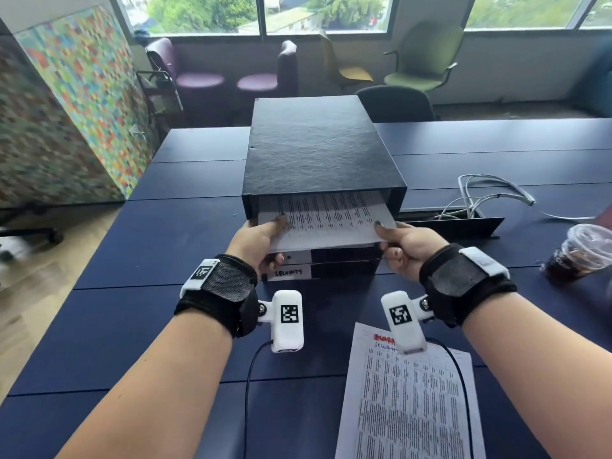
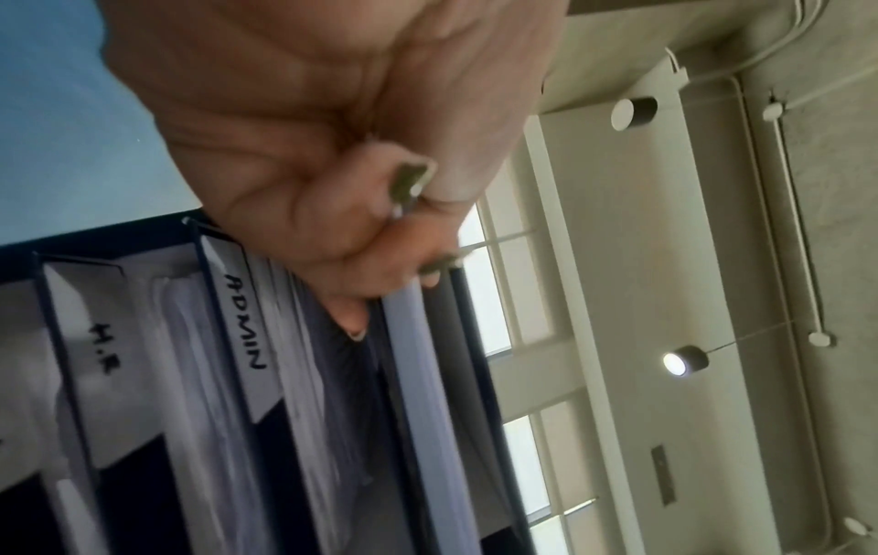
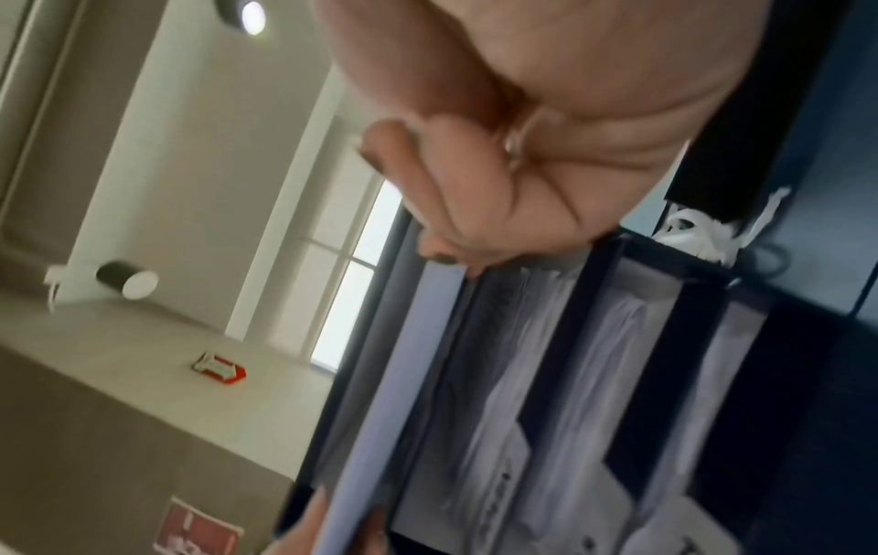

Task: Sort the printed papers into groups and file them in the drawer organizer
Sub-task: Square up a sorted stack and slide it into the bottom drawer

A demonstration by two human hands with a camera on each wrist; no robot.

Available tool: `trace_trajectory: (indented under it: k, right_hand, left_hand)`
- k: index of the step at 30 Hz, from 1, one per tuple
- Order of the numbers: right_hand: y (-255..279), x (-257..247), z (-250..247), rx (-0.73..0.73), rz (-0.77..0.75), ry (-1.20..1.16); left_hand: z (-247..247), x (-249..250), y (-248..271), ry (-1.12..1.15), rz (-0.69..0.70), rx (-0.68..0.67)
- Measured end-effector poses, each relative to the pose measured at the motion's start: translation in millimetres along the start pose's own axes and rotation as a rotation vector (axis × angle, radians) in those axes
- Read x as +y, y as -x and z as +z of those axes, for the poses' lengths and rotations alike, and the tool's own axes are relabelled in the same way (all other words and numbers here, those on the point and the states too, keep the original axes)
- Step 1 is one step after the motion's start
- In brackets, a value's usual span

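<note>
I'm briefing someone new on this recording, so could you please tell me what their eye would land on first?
First, the two hands: the left hand and right hand hold a sheaf of papers by its near corners, half inside the top slot of the black organizer at the middle of the blue table. Next, a printed sheet lies on the near table edge, and an iced drink stands at the right.

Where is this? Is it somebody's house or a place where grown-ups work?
Probably an office or shared workroom. A long dark blue table holds a black drawer organizer with handwritten labels, printed paper sheets are being filed, and purple and green chairs sit by big windows.
</note>
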State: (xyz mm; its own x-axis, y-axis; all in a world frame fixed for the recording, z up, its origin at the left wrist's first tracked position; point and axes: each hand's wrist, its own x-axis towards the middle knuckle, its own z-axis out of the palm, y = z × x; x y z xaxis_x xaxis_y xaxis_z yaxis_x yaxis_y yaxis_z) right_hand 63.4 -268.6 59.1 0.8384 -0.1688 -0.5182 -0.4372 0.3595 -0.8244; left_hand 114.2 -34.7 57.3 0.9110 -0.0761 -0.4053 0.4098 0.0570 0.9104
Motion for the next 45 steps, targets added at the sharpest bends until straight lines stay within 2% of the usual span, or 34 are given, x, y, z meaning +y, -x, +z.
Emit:
trace_trajectory:
  k: [4,8,11,15,19,23,24,26,29,31,33,36,38,42,45]
  right_hand:
    - [-8,-11,17,0.067,-0.046,-0.273]
    - [-12,-17,36,0.017,-0.067,-0.342]
    - [-20,-21,44,0.002,-0.091,-0.378]
    - [-29,-16,47,0.006,-0.134,-0.288]
    - [-26,-7,44,0.009,-0.27,0.044]
    - [-30,-4,40,0.204,-0.598,0.826]
    - [-30,-5,41,0.227,-0.614,0.98]
    - [-33,-4,41,0.221,-0.536,1.184]
    - [-44,-2,43,0.192,-0.372,1.257]
    - [-47,-3,43,0.177,-0.332,1.258]
    - [-42,-5,40,0.148,-0.364,1.225]
    - [-26,-2,32,0.099,-0.477,1.171]
    - [-13,6,24,0.09,-0.548,1.169]
    - [14,34,1,0.071,-0.596,1.148]
    - [28,61,-24,0.079,-0.424,1.231]
  left_hand:
    - [0,5,3,0.145,0.036,-0.005]
    - [0,9,1,0.246,0.063,0.01]
    - [2,9,-1,0.168,0.099,0.026]
    - [1,0,-13,-0.043,0.242,0.14]
    - [1,-4,-19,-0.17,0.305,0.18]
    - [7,2,-20,-0.338,0.326,0.161]
    - [8,3,-23,-0.369,0.325,0.162]
    - [8,4,-28,-0.413,0.318,0.147]
    - [6,5,-36,-0.435,0.309,0.115]
    - [5,5,-37,-0.425,0.307,0.091]
    - [5,3,-35,-0.395,0.341,0.065]
    - [10,-5,-19,-0.282,0.489,0.112]
    - [15,-20,-5,-0.228,0.528,0.118]
    - [26,-69,12,-0.357,0.425,0.029]
    - [35,-110,17,-0.44,0.237,-0.103]
